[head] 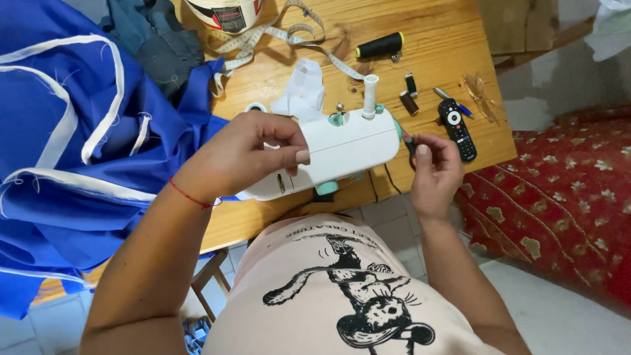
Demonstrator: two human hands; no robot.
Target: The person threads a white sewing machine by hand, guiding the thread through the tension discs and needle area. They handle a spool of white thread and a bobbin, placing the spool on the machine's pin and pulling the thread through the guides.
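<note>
Our left hand curls over the white mini sewing machine. Our right hand pinches its side handwheel. A white tub with a dark label stands at the far bench edge.

Landmark: the small white sewing machine on the wooden table.

Tub: a round white tub stands at the table's far edge, well beyond the sewing machine and to its left, cut off by the top of the frame.

Tub label: a dark rectangular label with small pale print sits on the tub's wall, a red band beside it.

Screens: none in view.

Signs: none in view.
</note>
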